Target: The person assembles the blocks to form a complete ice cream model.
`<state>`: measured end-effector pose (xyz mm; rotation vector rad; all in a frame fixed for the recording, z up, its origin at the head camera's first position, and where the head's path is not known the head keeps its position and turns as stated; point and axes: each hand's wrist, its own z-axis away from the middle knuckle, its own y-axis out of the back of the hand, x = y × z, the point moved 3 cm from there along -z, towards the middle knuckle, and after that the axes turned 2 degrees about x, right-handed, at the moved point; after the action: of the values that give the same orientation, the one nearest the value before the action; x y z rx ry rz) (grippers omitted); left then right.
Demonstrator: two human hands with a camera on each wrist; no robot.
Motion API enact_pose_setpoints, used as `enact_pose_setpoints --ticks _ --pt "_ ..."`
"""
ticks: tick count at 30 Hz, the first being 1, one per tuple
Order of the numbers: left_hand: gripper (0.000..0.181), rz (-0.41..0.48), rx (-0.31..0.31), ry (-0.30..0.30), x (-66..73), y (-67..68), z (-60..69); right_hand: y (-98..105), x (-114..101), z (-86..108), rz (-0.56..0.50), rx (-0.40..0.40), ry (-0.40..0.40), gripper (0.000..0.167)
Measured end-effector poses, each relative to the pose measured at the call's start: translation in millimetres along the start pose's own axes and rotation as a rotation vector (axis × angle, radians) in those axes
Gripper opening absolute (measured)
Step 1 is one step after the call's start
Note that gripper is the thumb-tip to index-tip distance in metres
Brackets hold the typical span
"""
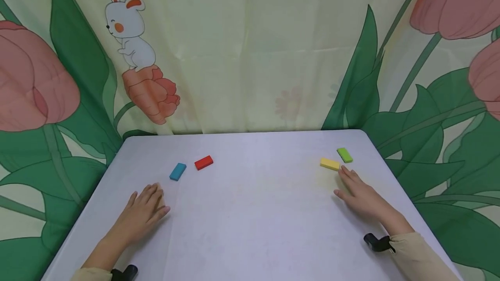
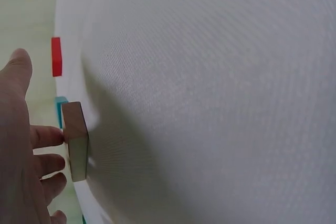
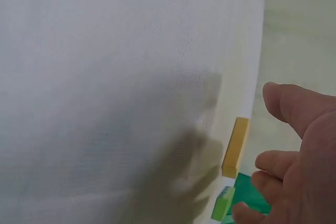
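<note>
My left hand is over the left side of the table, fingers extended. Its fingertips touch a plain wooden block, which the hand mostly covers in the head view; the thumb stays apart from it. Beyond those fingers lie a blue block and, right of it, a red block. On the right side, my right hand reaches forward with loosely straight fingers, holding nothing. Its fingertips are close to a yellow block; whether they touch it I cannot tell. A green block lies just behind the yellow one.
The white table has its far edge against a hanging cloth printed with tulips and a rabbit. A black wrist device sits at the right cuff, another at the left.
</note>
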<state>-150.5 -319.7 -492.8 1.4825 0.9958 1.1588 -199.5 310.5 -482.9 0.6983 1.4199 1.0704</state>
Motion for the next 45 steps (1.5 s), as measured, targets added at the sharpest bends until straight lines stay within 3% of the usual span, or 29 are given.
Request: enact_pose_setpoints --ticks 12,17,24,30,39,45 --pt "0.080 0.008 -0.034 0.038 4.7 -0.3 3.0 -2.2 3.4 -16.1 0.012 -0.042 -0.051 0.082" --pt "0.077 0.031 -0.034 0.029 12.2 0.7 5.7 0.5 -0.9 -22.7 0.022 -0.015 -0.057 0.078" --pt "0.069 -0.014 -0.007 -0.026 33.7 -1.7 8.8 -1.1 -2.3 -25.2 0.110 -0.005 -0.044 0.071" --pt "0.061 -0.008 0.002 -0.080 52.1 -5.8 11.6 -4.8 -3.5 -26.5 0.101 0.013 -0.059 0.070" --pt "0.062 0.054 -0.129 -0.108 83.4 -14.4 5.9 -4.4 -9.5 -30.8 0.111 0.030 -0.072 0.067" --pt "0.063 0.103 -0.156 -0.171 109.4 -17.3 1.0 -6.5 -14.3 -32.7 0.122 0.050 -0.051 0.060"
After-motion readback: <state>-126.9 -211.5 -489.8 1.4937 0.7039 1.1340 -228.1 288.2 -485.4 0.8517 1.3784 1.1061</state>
